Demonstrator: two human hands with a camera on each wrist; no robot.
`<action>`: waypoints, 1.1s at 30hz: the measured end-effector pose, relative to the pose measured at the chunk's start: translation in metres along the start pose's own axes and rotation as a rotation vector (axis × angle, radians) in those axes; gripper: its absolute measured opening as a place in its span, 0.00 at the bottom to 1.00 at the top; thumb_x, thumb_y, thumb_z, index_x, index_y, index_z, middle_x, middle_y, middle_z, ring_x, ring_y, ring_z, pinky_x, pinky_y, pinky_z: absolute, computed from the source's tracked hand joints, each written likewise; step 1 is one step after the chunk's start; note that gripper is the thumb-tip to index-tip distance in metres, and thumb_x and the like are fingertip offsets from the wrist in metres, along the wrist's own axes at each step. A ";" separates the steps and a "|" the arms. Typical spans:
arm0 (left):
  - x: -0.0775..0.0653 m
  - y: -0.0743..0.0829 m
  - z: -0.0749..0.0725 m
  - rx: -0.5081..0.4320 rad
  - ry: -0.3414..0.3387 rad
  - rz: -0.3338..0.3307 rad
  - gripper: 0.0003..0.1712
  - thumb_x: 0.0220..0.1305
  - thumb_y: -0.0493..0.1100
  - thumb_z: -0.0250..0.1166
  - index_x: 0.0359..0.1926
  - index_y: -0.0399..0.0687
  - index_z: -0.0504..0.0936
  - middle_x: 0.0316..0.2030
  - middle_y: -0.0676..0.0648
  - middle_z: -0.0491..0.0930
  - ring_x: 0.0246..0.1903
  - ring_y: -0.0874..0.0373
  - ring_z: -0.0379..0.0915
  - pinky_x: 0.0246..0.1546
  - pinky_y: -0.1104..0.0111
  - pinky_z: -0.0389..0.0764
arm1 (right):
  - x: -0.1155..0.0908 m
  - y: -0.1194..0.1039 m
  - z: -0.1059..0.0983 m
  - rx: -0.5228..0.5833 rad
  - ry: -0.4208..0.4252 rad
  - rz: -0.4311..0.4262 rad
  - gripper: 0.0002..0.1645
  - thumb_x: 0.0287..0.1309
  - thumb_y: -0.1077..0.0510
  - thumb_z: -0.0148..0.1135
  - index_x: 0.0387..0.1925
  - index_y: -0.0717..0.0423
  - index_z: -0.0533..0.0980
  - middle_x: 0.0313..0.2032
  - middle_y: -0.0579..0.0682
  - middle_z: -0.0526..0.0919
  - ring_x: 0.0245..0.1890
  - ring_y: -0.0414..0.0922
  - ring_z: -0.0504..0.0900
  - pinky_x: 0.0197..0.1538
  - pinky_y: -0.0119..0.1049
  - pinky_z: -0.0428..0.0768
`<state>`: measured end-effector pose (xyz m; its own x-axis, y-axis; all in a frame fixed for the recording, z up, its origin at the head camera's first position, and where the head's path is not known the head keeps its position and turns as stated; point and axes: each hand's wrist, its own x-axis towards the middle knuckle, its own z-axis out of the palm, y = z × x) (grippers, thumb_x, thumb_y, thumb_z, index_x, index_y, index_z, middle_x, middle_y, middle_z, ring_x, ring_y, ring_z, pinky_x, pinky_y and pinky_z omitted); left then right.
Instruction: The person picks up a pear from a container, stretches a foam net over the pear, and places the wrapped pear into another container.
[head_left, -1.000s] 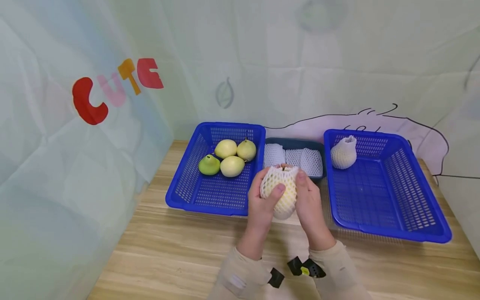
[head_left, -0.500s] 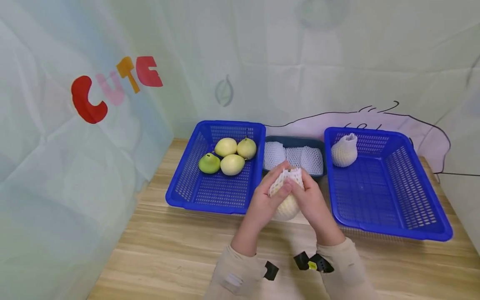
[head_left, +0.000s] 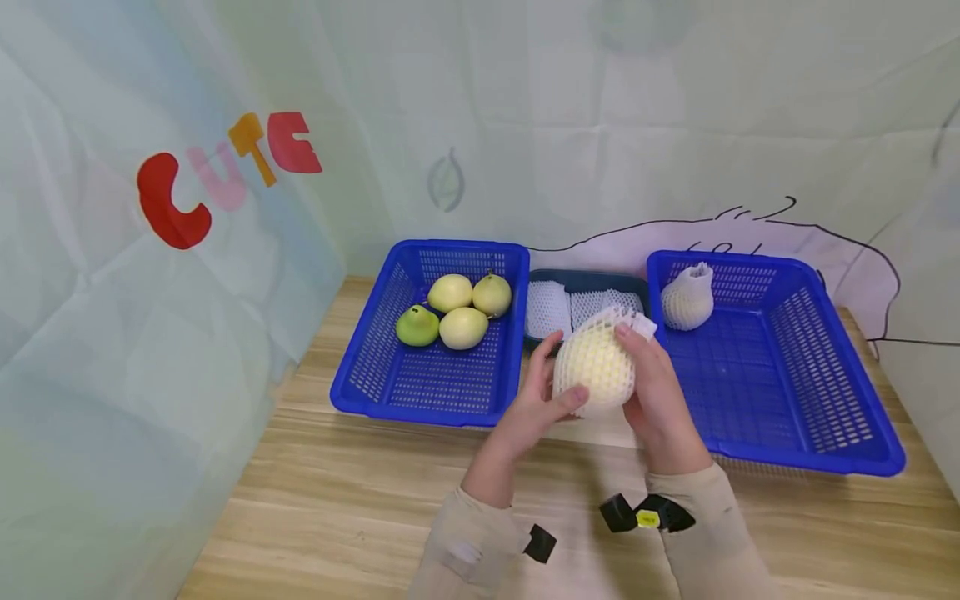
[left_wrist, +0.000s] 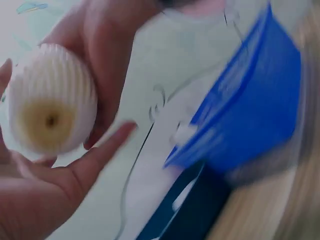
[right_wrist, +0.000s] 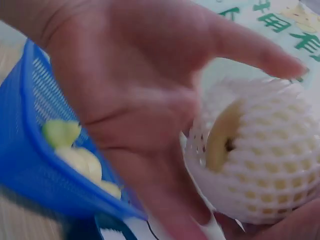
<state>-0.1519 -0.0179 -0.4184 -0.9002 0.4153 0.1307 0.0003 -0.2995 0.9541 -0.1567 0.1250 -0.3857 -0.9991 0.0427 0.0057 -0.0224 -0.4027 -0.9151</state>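
Observation:
A pale yellow pear (head_left: 596, 362) in a white foam net is held up between both hands, its netted top tilted to the right. My left hand (head_left: 528, 412) holds it from the left, thumb at its lower front. My right hand (head_left: 660, 396) grips the right side with the thumb near the net's gathered end. In the left wrist view, the bare bottom of the pear (left_wrist: 50, 120) shows through the net's lower opening. In the right wrist view, the stem end of the pear (right_wrist: 222, 140) shows inside the loose net mouth, beside the right palm.
At left, a blue basket (head_left: 427, 412) holds several bare pears (head_left: 463, 327). Behind the hands, a dark green tray (head_left: 588, 281) contains white foam nets (head_left: 547, 310). A blue basket (head_left: 780, 454) at right has one netted pear (head_left: 687, 298) in its back left corner.
Both thumbs have left the pinched-together net top and moved apart to the pear's sides. The pear has shifted slightly right and up and tilted rightward.

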 end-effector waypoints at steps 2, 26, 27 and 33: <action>0.001 -0.006 0.004 -0.171 -0.014 -0.036 0.50 0.56 0.53 0.66 0.69 0.50 0.45 0.60 0.41 0.60 0.50 0.51 0.70 0.44 0.53 0.77 | 0.001 0.000 -0.002 -0.100 -0.007 -0.043 0.15 0.63 0.59 0.50 0.50 0.60 0.69 0.36 0.45 0.78 0.37 0.37 0.76 0.43 0.29 0.75; 0.009 -0.034 0.018 -0.525 -0.248 -0.063 0.47 0.50 0.65 0.66 0.65 0.57 0.54 0.49 0.49 0.68 0.41 0.57 0.74 0.39 0.63 0.78 | -0.019 -0.018 -0.039 -0.787 -0.209 -0.220 0.47 0.43 0.64 0.71 0.64 0.61 0.58 0.52 0.59 0.73 0.46 0.44 0.72 0.47 0.27 0.71; 0.009 -0.035 0.019 -0.533 -0.243 -0.067 0.47 0.49 0.65 0.66 0.65 0.56 0.54 0.49 0.49 0.68 0.40 0.57 0.73 0.39 0.63 0.78 | -0.019 -0.018 -0.039 -0.786 -0.213 -0.220 0.48 0.43 0.64 0.70 0.65 0.60 0.57 0.53 0.59 0.72 0.46 0.44 0.72 0.47 0.27 0.71; 0.008 -0.039 0.019 -0.567 -0.217 -0.030 0.47 0.48 0.59 0.70 0.64 0.53 0.57 0.49 0.49 0.69 0.41 0.57 0.74 0.40 0.63 0.78 | -0.017 -0.019 -0.035 -0.736 -0.182 -0.192 0.38 0.47 0.65 0.66 0.61 0.65 0.62 0.48 0.62 0.75 0.41 0.37 0.73 0.44 0.26 0.73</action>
<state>-0.1513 0.0132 -0.4497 -0.7871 0.5784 0.2145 -0.3094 -0.6710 0.6738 -0.1380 0.1639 -0.3831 -0.9718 -0.1264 0.1992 -0.2294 0.3095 -0.9228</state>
